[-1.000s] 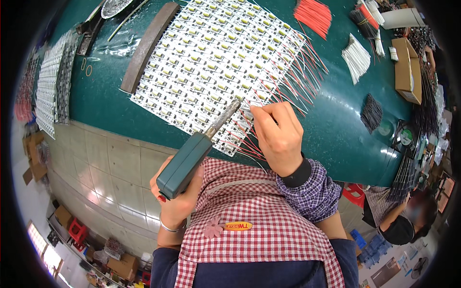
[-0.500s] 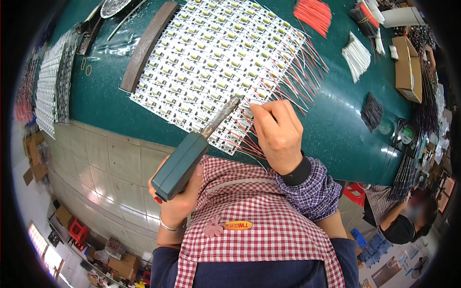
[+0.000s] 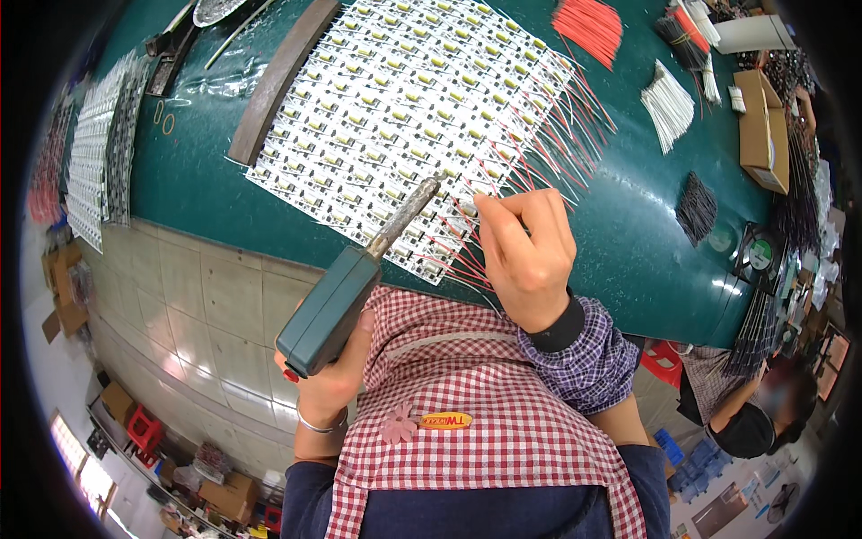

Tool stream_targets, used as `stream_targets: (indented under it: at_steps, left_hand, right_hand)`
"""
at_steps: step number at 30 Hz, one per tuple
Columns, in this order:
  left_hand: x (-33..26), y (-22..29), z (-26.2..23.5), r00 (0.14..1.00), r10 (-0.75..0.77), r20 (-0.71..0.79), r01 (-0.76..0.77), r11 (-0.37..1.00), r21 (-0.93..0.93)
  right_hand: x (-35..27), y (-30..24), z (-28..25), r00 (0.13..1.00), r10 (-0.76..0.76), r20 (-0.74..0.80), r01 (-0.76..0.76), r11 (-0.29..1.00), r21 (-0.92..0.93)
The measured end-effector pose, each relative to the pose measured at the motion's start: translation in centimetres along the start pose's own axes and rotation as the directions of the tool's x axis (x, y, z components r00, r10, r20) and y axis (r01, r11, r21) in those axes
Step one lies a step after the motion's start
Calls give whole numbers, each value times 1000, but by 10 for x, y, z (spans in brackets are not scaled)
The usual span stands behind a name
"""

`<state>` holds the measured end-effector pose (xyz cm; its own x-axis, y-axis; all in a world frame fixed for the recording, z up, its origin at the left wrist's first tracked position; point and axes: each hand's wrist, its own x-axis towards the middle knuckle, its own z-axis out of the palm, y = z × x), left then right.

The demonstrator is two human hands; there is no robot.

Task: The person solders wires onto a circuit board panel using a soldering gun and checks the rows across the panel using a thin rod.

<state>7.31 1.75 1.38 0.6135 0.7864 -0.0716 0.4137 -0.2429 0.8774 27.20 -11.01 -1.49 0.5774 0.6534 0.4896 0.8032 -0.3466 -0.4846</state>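
My left hand point(image 3: 334, 370) is wrapped round the dark green handle of a soldering gun point(image 3: 330, 310). Its long, stained metal barrel slants up to the right over a sheet of white circuit boards point(image 3: 395, 117), with the tip a little left of my right fingertips. My right hand point(image 3: 530, 256) is closed in a pinch at the sheet's right edge, seemingly on a thin wire mostly hidden by the fingers. Red and white wires point(image 3: 561, 144) stick out along that edge. Rows of yellow and black parts cover the sheet.
A dark bar point(image 3: 283, 85) lies along the sheet's left edge. Bundles of red wires point(image 3: 588, 31), white wires point(image 3: 667, 106) and black wires point(image 3: 696, 208) lie to the right. A cardboard box point(image 3: 763, 130) stands beyond them. More board sheets point(image 3: 94, 157) sit at the far left. Another person point(image 3: 750, 409) is at lower right.
The soldering gun has shifted slightly left, its tip drawing away from my right fingertips. My right hand has moved a little to the right, still pinched.
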Motion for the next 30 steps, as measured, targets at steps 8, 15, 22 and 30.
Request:
stream_targets:
  at_steps: [8, 15, 22, 30]
  left_hand:
    - [-3, 1, -3, 1000, -14, -1, 14, 999, -51]
    - [-2, 2, -6, 998, 32, 49, -30, 999, -30]
    - [2, 2, -6, 994, 71, 89, -70, 997, -14]
    - [3, 3, -5, 996, 47, 78, -43, 998, -46]
  right_hand:
    - [-7, -4, 8, 999, -10, 36, 8, 997, 71]
    - [-9, -4, 9, 998, -4, 64, -1, 997, 77]
    - [-8, -5, 9, 997, 3, 77, -8, 998, 66]
    - [-9, -5, 9, 997, 1, 73, -5, 999, 51]
